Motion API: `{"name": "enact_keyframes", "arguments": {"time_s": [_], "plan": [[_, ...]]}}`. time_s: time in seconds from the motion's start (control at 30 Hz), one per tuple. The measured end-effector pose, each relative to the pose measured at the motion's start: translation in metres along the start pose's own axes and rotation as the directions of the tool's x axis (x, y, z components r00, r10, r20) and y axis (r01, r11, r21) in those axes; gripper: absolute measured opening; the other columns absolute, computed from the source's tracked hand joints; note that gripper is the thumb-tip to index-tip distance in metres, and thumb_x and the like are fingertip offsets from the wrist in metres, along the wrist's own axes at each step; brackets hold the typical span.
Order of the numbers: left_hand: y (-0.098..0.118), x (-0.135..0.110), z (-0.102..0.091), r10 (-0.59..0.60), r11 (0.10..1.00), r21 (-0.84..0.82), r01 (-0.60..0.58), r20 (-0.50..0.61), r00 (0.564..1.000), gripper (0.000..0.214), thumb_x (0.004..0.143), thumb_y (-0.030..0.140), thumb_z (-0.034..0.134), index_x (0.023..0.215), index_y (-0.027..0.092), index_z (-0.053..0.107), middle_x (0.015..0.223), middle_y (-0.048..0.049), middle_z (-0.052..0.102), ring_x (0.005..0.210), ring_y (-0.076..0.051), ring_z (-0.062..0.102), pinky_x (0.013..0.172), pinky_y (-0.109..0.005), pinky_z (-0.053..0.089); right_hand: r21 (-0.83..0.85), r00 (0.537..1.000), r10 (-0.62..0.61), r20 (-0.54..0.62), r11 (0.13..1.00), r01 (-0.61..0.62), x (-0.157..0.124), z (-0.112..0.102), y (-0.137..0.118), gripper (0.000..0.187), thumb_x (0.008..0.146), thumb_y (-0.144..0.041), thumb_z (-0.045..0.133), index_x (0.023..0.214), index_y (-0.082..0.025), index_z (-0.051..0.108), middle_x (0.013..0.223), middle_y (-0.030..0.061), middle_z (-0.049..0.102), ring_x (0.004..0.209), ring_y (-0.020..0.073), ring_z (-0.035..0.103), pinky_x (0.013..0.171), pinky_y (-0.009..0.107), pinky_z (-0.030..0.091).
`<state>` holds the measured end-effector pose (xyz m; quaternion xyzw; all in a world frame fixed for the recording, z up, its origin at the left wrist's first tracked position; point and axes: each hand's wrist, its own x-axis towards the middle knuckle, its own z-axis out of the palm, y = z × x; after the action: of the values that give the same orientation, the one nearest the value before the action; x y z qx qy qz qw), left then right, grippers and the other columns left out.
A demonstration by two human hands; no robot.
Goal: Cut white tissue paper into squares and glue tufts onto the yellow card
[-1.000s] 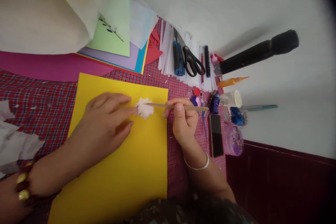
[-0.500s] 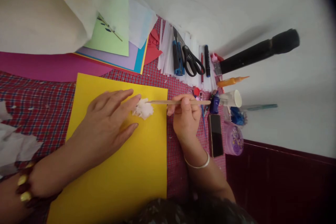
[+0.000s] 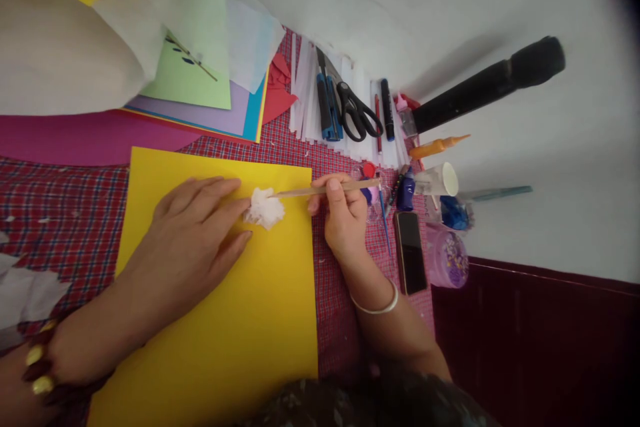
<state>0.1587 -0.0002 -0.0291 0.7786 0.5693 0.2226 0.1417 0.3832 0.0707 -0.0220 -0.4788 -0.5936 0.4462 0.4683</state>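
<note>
My left hand [image 3: 193, 233] lies flat on a yellow sheet of paper [image 3: 235, 320], fingers stretched out, their tips touching a small white crumpled tuft [image 3: 264, 209]. My right hand [image 3: 343, 213] pinches a thin wooden stick [image 3: 325, 189] that lies nearly level, its tip at the tuft's upper right edge. The yellow sheet rests on a red checked cloth [image 3: 65, 203].
Coloured paper sheets [image 3: 200, 90] and a pale cushion [image 3: 55, 60] lie at the back left. By the wall sit black scissors [image 3: 356, 113], pens, small bottles, a white cup [image 3: 440, 180], a phone [image 3: 409, 250], a purple jar [image 3: 447, 259] and a black torch-like tube [image 3: 490, 83]. White paper scraps [image 3: 25, 290] lie at left.
The stick was lifted slightly off the tuft and now points at its upper edge. My left fingers shifted along the tuft. The view has drifted a little.
</note>
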Motion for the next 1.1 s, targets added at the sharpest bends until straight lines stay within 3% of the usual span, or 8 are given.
{"name": "enact_keyframes", "arguments": {"time_s": [0.17, 0.37, 0.57, 0.73, 0.8, 0.9, 1.03, 1.1], "plan": [[0.000, 0.000, -0.002, -0.023, 0.998, -0.059, 0.024, 0.008, 1.000, 0.038, 0.098, 0.038, 0.047, 0.131, 0.025, 0.063, 0.142, -0.0154, 0.062, 0.131, -0.044, 0.055, 0.113, -0.065, 0.040, 0.034, 0.999, 0.036, -0.022, 0.999, -0.035, 0.002, -0.002, 0.005, 0.036, 0.104, -0.059, 0.050, 0.093, -0.027, 0.061, 0.061, -0.0043, 0.059, 0.053, 0.0151, 0.060, 0.055, 0.031, 0.051], [-0.001, -0.001, -0.001, 0.016, 1.000, -0.022, -0.016, -0.008, 1.000, 0.040, 0.099, 0.038, 0.046, 0.131, 0.021, 0.063, 0.140, -0.0176, 0.064, 0.129, -0.044, 0.056, 0.110, -0.065, 0.042, -0.006, 0.999, 0.051, -0.006, 0.999, -0.051, 0.003, -0.002, 0.006, 0.041, 0.104, -0.062, 0.045, 0.092, -0.026, 0.059, 0.059, -0.0048, 0.056, 0.054, 0.0149, 0.059, 0.058, 0.030, 0.053], [-0.005, 0.000, 0.003, 0.036, 0.999, 0.002, -0.035, -0.030, 0.999, 0.042, 0.097, 0.034, 0.050, 0.135, 0.020, 0.059, 0.139, -0.0177, 0.066, 0.129, -0.042, 0.058, 0.111, -0.062, 0.043, 0.130, 0.998, 0.057, -0.022, 0.990, -0.054, 0.008, -0.002, 0.015, 0.038, 0.101, -0.062, 0.051, 0.099, -0.025, 0.061, 0.068, -0.0028, 0.063, 0.054, 0.0135, 0.058, 0.054, 0.027, 0.050], [-0.005, 0.002, 0.003, -0.049, 0.998, -0.042, 0.047, -0.030, 0.998, 0.063, 0.092, 0.031, 0.053, 0.152, 0.016, 0.041, 0.142, -0.0208, 0.064, 0.133, -0.041, 0.057, 0.111, -0.060, 0.045, 0.198, 0.999, -0.018, 0.036, 0.980, 0.011, 0.015, -0.004, 0.025, 0.035, 0.099, -0.056, 0.055, 0.119, -0.027, 0.062, 0.089, -0.0010, 0.071, 0.057, 0.0110, 0.059, 0.060, 0.027, 0.052], [-0.007, 0.004, 0.003, -0.090, 0.987, -0.137, 0.083, -0.049, 0.995, 0.064, 0.088, 0.026, 0.054, 0.150, 0.016, 0.040, 0.139, -0.0195, 0.067, 0.134, -0.040, 0.057, 0.113, -0.061, 0.043, 0.167, 0.994, -0.078, 0.077, 0.984, 0.064, 0.017, -0.006, 0.028, 0.029, 0.099, -0.050, 0.056, 0.115, -0.026, 0.064, 0.089, -0.0014, 0.069, 0.059, 0.0107, 0.059, 0.060, 0.026, 0.050], [-0.012, 0.007, 0.004, -0.229, 0.887, -0.439, 0.141, -0.154, 0.961, 0.047, 0.082, 0.024, 0.057, 0.128, 0.021, 0.050, 0.123, -0.0146, 0.074, 0.124, -0.034, 0.066, 0.108, -0.056, 0.048, 0.038, 0.973, -0.155, 0.168, 0.988, 0.151, 0.019, -0.007, 0.030, 0.020, 0.096, -0.043, 0.059, 0.099, -0.024, 0.066, 0.084, -0.0016, 0.064, 0.063, 0.0119, 0.059, 0.064, 0.026, 0.050], [-0.015, 0.011, -0.002, -0.449, 0.603, -0.789, 0.115, -0.217, 0.867, 0.022, 0.081, 0.032, 0.067, 0.090, 0.025, 0.049, 0.089, -0.0042, 0.072, 0.089, -0.023, 0.072, 0.088, -0.042, 0.056, -0.115, 0.951, -0.204, 0.234, 0.965, 0.235, 0.021, -0.005, 0.032, 0.014, 0.093, -0.035, 0.057, 0.094, -0.023, 0.065, 0.093, 0.0022, 0.065, 0.081, 0.0170, 0.064, 0.078, 0.031, 0.054], [-0.011, 0.011, -0.006, -0.449, 0.625, -0.773, 0.108, -0.242, 0.860, 0.018, 0.085, 0.035, 0.065, 0.085, 0.023, 0.051, 0.078, -0.0010, 0.068, 0.077, -0.019, 0.067, 0.081, -0.037, 0.054, -0.172, 0.942, -0.230, 0.243, 0.946, 0.275, 0.022, -0.004, 0.032, 0.013, 0.092, -0.029, 0.055, 0.094, -0.022, 0.066, 0.095, 0.0040, 0.066, 0.090, 0.0197, 0.065, 0.086, 0.034, 0.053]]}}
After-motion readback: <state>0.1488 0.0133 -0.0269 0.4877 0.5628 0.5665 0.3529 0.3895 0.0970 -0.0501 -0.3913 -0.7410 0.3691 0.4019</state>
